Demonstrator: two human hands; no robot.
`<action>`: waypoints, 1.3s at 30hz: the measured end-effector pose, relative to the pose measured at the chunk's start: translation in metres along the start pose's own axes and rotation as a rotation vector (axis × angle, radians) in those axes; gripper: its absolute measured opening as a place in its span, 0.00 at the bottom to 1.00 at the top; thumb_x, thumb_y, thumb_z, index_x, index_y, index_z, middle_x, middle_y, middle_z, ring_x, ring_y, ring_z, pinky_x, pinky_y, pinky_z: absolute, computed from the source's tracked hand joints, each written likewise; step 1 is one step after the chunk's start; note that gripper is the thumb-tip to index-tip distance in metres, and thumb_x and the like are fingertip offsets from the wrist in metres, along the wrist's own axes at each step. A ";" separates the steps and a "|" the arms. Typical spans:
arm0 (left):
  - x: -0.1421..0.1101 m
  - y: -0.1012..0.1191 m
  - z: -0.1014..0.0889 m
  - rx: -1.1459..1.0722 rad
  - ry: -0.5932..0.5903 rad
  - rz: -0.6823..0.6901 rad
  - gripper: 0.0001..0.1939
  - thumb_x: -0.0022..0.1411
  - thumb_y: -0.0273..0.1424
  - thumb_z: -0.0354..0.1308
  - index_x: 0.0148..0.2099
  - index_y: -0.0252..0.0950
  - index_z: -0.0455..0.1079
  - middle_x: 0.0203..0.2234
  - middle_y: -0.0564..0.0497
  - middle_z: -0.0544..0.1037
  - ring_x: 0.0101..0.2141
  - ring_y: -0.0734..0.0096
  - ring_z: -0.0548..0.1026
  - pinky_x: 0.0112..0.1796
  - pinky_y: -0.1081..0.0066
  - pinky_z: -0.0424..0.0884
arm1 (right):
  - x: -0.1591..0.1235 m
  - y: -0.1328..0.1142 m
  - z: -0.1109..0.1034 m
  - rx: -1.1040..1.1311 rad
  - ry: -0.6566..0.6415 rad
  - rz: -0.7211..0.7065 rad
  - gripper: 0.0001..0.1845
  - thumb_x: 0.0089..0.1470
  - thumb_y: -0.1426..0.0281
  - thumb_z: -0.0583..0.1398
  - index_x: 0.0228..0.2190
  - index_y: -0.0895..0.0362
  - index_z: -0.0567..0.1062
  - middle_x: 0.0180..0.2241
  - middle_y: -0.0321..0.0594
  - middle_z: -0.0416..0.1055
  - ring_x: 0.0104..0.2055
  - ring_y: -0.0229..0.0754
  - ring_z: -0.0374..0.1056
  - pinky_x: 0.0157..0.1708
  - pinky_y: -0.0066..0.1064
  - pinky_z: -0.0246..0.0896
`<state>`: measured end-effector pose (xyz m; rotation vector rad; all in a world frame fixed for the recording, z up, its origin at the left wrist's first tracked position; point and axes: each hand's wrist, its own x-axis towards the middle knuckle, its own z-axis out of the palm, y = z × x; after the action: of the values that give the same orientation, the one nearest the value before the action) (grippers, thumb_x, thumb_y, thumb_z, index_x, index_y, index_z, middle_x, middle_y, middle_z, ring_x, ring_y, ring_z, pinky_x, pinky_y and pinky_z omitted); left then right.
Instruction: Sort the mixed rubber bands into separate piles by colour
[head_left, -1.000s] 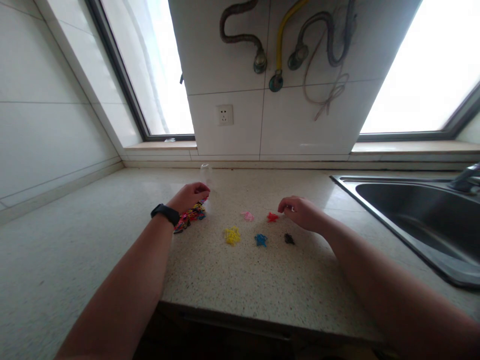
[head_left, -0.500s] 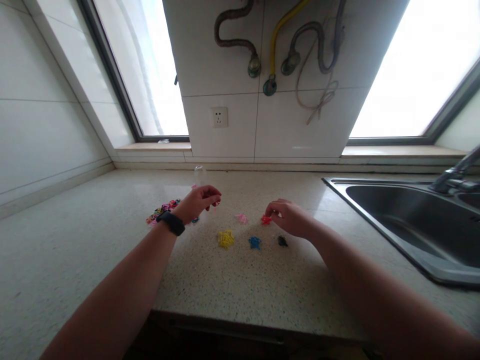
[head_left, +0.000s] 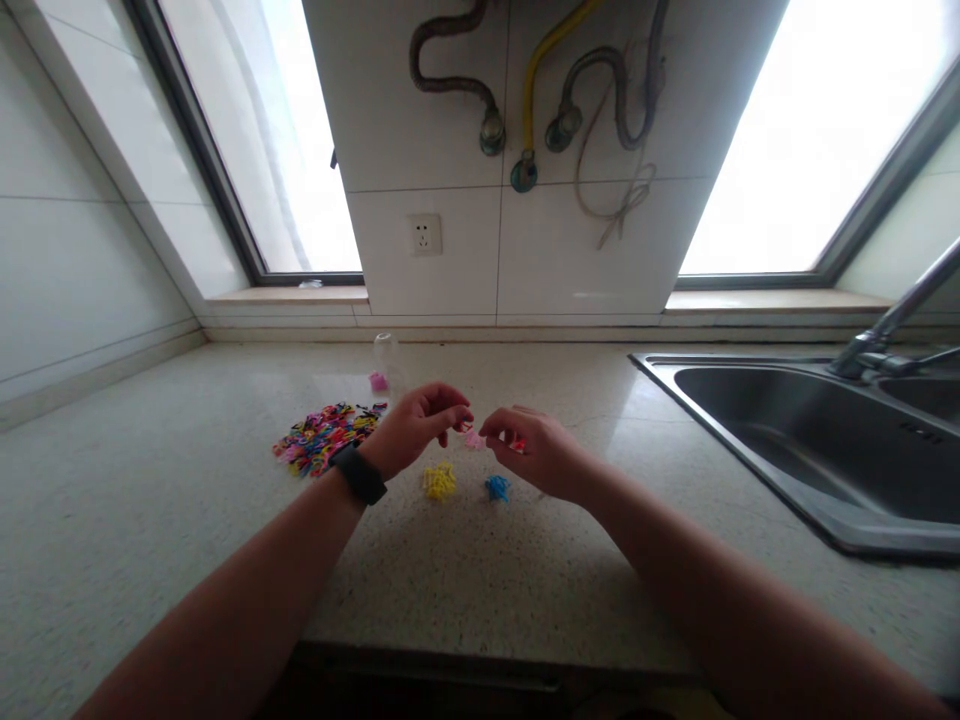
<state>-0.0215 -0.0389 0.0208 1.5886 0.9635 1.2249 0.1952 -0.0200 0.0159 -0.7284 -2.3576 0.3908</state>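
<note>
At the front of the pale speckled desk [head_left: 480,590], both forearms reach in over the edge, one from each side. Next in: blue pile [head_left: 496,488] of small loop-like pieces, yellow pile [head_left: 439,482] to its left, slightly bigger, well separated from it. Black watch [head_left: 358,474] on the left wrist.

Left hand [head_left: 424,425]: above the yellow pile in view, grip pinching a small reddish piece [head_left: 466,424], details too small to read. Right hand [head_left: 536,450]: facing it, small gap between the two. Its grip is nearly closed, thumb and index close together; can't tell if anything is in there.

Pale pink pile [head_left: 473,439] on the desk between the hands, partly covered. Red pile [head_left: 519,444] mostly hidden by the right-hand fingers. Big mixed-colour pile [head_left: 328,437] spread out left of the left hand, its right side running up to that hand.

Farther back: bright pink clump [head_left: 377,382] just in front of a clear container [head_left: 384,350]. Steel sink [head_left: 787,430] on the right, faucet [head_left: 874,345] at its back. Tiled wall behind: socket [head_left: 425,234], yellow hose [head_left: 534,80] above, window each side.
</note>
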 end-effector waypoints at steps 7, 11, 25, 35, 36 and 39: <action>-0.001 0.002 0.008 -0.087 0.011 0.033 0.11 0.58 0.34 0.64 0.39 0.33 0.69 0.28 0.52 0.75 0.26 0.76 0.71 0.23 0.77 0.67 | 0.002 -0.003 0.009 0.155 0.110 0.068 0.07 0.57 0.65 0.60 0.36 0.55 0.72 0.29 0.35 0.72 0.28 0.35 0.63 0.30 0.28 0.58; 0.000 0.001 0.012 -0.106 0.003 0.036 0.11 0.58 0.34 0.65 0.38 0.33 0.69 0.27 0.53 0.75 0.25 0.78 0.70 0.23 0.77 0.67 | 0.002 -0.003 0.011 0.184 0.127 0.105 0.07 0.57 0.65 0.60 0.35 0.55 0.73 0.28 0.35 0.72 0.27 0.35 0.63 0.29 0.28 0.57; -0.002 0.000 0.015 -0.157 -0.022 0.072 0.09 0.58 0.32 0.65 0.37 0.34 0.70 0.26 0.55 0.75 0.24 0.79 0.71 0.24 0.78 0.67 | 0.005 -0.002 0.020 0.500 0.088 0.220 0.12 0.55 0.61 0.62 0.33 0.57 0.76 0.27 0.37 0.73 0.27 0.35 0.63 0.26 0.28 0.56; -0.001 -0.003 0.016 -0.223 0.019 0.065 0.09 0.57 0.31 0.66 0.38 0.33 0.71 0.27 0.53 0.77 0.27 0.77 0.74 0.30 0.76 0.71 | 0.007 0.001 0.023 0.507 0.125 0.226 0.12 0.55 0.60 0.62 0.33 0.57 0.76 0.29 0.38 0.75 0.27 0.35 0.65 0.26 0.27 0.57; -0.001 -0.002 0.016 -0.230 0.037 0.059 0.09 0.57 0.31 0.66 0.38 0.33 0.71 0.27 0.53 0.77 0.27 0.77 0.74 0.30 0.76 0.72 | 0.007 0.000 0.023 0.502 0.136 0.228 0.12 0.54 0.60 0.62 0.34 0.57 0.75 0.28 0.38 0.74 0.26 0.35 0.64 0.26 0.27 0.57; -0.001 -0.001 0.017 -0.265 0.083 0.036 0.10 0.56 0.32 0.67 0.38 0.33 0.71 0.29 0.52 0.78 0.28 0.76 0.75 0.30 0.75 0.73 | 0.007 -0.002 0.020 0.491 0.168 0.219 0.10 0.53 0.63 0.63 0.34 0.57 0.75 0.27 0.36 0.73 0.24 0.33 0.60 0.23 0.26 0.54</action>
<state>-0.0055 -0.0422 0.0173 1.3613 0.7892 1.3905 0.1764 -0.0196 0.0051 -0.7443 -1.9173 0.9250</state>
